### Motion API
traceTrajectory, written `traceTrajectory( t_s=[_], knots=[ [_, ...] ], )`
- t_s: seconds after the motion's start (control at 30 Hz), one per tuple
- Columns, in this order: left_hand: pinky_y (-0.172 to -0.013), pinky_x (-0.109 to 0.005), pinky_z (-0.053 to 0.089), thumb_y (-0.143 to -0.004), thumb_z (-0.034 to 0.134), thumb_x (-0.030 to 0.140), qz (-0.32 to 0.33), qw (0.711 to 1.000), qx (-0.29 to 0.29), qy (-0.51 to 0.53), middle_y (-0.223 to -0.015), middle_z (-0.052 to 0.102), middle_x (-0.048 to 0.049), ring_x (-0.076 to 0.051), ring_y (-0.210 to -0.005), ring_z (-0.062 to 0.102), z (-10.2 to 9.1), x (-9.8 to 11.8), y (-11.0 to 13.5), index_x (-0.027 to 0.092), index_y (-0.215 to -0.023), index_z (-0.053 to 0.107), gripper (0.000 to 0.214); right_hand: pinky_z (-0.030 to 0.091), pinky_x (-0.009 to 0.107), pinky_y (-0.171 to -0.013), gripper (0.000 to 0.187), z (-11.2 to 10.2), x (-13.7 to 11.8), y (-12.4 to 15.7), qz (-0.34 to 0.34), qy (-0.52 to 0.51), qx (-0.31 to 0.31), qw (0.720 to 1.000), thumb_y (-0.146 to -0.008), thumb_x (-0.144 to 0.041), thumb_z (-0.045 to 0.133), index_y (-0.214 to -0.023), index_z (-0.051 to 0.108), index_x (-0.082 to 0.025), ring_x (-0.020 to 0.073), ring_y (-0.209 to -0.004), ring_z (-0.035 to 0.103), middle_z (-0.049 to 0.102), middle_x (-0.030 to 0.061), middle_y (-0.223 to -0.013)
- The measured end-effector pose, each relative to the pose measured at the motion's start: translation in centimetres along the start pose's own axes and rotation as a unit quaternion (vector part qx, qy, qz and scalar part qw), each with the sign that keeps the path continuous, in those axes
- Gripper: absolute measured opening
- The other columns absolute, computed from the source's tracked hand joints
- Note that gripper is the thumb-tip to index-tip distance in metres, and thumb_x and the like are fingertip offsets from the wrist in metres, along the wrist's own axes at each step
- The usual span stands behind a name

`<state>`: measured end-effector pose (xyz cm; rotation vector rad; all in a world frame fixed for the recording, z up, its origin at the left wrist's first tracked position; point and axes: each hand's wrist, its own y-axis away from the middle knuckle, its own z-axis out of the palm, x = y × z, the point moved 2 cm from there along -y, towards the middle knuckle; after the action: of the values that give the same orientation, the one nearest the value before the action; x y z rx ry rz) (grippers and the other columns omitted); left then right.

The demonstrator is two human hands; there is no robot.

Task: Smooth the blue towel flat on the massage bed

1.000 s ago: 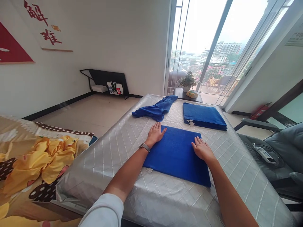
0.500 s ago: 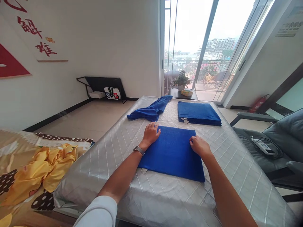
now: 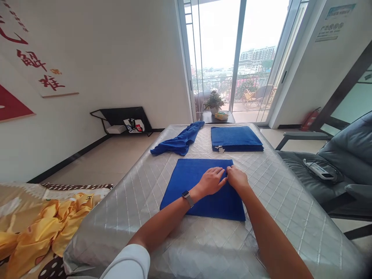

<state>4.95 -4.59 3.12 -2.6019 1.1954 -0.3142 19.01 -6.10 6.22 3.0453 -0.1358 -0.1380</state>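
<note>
A folded blue cloth lies flat on the silver quilted mattress, around the middle of its width and toward the near edge, where the person is. Over at the cloth's right side, the two hands nearly meet. The left hand reaches across it, palm down, fingers stretched out side by side and the thumb standing away from them; it has a watch at the wrist. The right hand sits at the cloth's right edge with its fingers bent in, and from here I can't tell whether they pinch the fabric or only press on it.

Toward the mattress's far right corner there's a neat stack of blue cloths, white tags poking out at its near left corner. A rumpled blue cloth trails along toward the far left corner, apart from the stack. Just beyond the far edge I see a potted plant beside a yellow packet. Off the right edge stands a grey armchair, with a white power strip on its seat.
</note>
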Motion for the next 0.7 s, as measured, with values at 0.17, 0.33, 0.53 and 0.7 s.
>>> traceTrajectory(
  t_s=[0.17,0.33,0.53,0.7],
  knots=[
    [-0.120,-0.040,0.025,-0.106,0.017,0.046,-0.033,0.997,-0.064,-0.014,-0.157,0.039,-0.0134,-0.021,-0.147,0.030,2.8,-0.6,-1.1,0.013,-0.153,0.036,0.060,0.050,0.030,-0.078,0.030,0.2,0.2,-0.1,0.005,-0.007,-0.008,1.000,-0.097,-0.018,0.040,-0.119,0.060,-0.020,0.0226,-0.102,0.068,0.062,0.0116,-0.123],
    [-0.123,-0.040,0.018,-0.103,0.016,0.058,-0.082,0.992,-0.097,-0.009,-0.161,0.028,-0.0106,-0.021,-0.151,0.020,2.1,-3.7,1.7,0.015,-0.156,0.029,0.070,0.050,0.031,-0.080,0.035,0.5,0.4,-0.4,0.012,-0.014,-0.013,1.000,-0.098,-0.018,0.034,-0.122,0.059,-0.021,0.0224,-0.102,0.068,0.061,0.0124,-0.125],
    [-0.123,-0.041,0.014,-0.101,0.010,0.062,-0.194,0.972,-0.124,-0.040,-0.163,0.022,-0.0120,-0.023,-0.151,0.017,-0.5,-10.1,7.2,0.010,-0.156,0.026,0.077,0.049,0.031,-0.080,0.034,0.4,0.6,-0.5,0.009,-0.021,-0.013,1.000,-0.096,-0.020,0.038,-0.120,0.062,-0.023,0.0235,-0.103,0.067,0.063,0.0105,-0.125],
    [-0.123,-0.040,0.017,-0.102,0.009,0.059,-0.259,0.958,-0.105,-0.067,-0.162,0.024,-0.0129,-0.023,-0.151,0.019,-1.3,-12.8,10.2,0.009,-0.156,0.027,0.075,0.048,0.034,-0.081,0.034,-0.6,0.7,-0.5,0.014,-0.041,0.027,0.999,-0.094,-0.025,0.038,-0.110,0.068,-0.024,0.0253,-0.103,0.067,0.069,0.0087,-0.117]
  ],
)
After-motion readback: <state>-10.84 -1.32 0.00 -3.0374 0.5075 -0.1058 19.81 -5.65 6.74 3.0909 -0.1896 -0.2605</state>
